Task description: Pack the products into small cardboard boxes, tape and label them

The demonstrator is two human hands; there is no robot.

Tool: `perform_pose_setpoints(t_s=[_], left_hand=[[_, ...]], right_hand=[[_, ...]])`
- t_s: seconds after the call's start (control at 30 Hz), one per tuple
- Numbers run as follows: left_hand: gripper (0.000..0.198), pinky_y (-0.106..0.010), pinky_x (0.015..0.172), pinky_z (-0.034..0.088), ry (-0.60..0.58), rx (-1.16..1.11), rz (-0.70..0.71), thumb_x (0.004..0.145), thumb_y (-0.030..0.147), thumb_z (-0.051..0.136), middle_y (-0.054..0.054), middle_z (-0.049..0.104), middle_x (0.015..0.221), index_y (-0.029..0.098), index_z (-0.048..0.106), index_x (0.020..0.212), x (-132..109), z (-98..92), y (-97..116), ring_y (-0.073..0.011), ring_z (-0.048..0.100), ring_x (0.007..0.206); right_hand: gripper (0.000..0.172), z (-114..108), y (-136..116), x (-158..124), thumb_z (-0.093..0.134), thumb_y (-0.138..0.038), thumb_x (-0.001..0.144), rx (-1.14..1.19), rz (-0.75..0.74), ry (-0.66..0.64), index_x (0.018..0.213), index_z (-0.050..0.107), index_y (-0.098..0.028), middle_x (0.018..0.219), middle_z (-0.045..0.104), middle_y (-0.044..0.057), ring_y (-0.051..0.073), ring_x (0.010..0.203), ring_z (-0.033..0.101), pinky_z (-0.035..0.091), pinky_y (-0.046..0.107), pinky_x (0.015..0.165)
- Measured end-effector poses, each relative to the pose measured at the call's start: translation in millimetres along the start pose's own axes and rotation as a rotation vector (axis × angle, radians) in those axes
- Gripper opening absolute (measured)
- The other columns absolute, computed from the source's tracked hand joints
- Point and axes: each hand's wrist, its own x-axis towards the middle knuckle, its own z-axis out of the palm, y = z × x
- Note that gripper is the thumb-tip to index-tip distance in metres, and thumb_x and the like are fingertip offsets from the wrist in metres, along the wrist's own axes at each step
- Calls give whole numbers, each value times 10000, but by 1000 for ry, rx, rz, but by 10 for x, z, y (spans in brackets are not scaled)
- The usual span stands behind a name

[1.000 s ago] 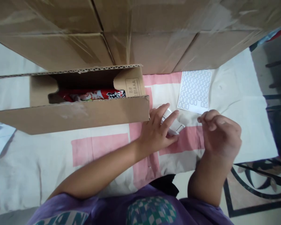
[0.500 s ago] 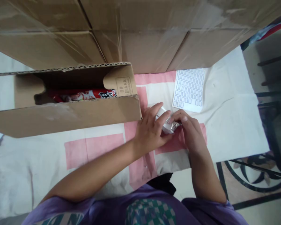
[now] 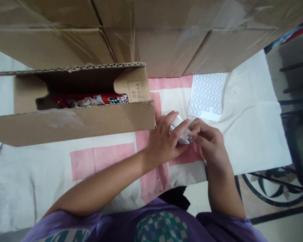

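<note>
White thing (image 3: 184,137): just right of the open box (image 3: 91,126), in my left hand, low over the worktop (image 3: 257,134).
Left hand (image 3: 163,139): my fingers are a bit spread and curl round the white thing to hold it.
Right hand (image 3: 211,139): my fingertips bunch at its right end; I can't tell if they pinch anything.
Good way: I should hold firm with my left and move my right fingertips gently, so nothing slips.

Box (image 3: 73,126), packet (image 3: 91,101) inside, left of the held item (image 3: 184,137); label sheet (image 3: 206,95) behind the item, cartons (image 3: 154,50) behind all
</note>
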Motion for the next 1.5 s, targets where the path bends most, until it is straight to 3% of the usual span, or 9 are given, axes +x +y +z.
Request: perform_pose_setpoints(t_s=[0.33,0.53,0.8,0.93,1.03,1.23,1.5], left_hand=[[644,-498,1074,464,-33,11,-34,932,489,637,-177,495,1383,236,340,1445,-14,-5,8,-328,511,1353],[697,-497,1073,462,-55,8,-37,908,520,664,-193,487,1398,218,349,1451,-24,-12,0,-344,513,1345],[734,-457,1044,479,-74,27,-57,878,546,700,-208,507,1400,189,381,1434,-5,-50,31,-348,536,1318],[701,-443,1020,496,-57,34,-58,886,549,683,-222,530,1393,161,426,1410,-5,-61,33,-342,571,1273],[698,-449,1024,500,-93,19,-86,909,587,628,-236,530,1431,140,439,1411,-11,-81,36,-352,570,1286],[770,-478,1060,500,-149,-31,-147,885,521,689,-240,479,1531,147,380,1484,-15,-138,55,-372,501,1393],[807,-512,1123,460,-186,-80,-184,834,429,756,-241,505,1503,139,385,1489,-11,-145,55,-380,489,1410]], right_hand=[[180,-51,-25,22,699,-158,827,-125,-31,12,679,612,-210,793,498,3,167,767,481,376,330,706],[233,-146,-54,-254,706,-186,832,-122,85,143,630,589,-191,795,496,-1,145,734,481,365,306,668],[223,63,68,-389,665,-212,790,189,77,283,604,543,-203,687,546,-1,168,699,578,482,339,724],[306,155,130,-398,722,-306,850,266,119,285,645,519,-202,730,629,3,126,536,577,413,270,501],[367,176,163,-416,799,-352,814,281,147,309,668,494,-209,738,651,-12,109,467,574,338,233,391],[410,192,180,-373,841,-321,793,267,146,316,665,468,-206,700,645,-20,120,475,618,344,205,358],[450,245,203,-332,819,-273,805,225,87,351,611,418,-209,635,614,-37,103,428,556,367,229,386]])
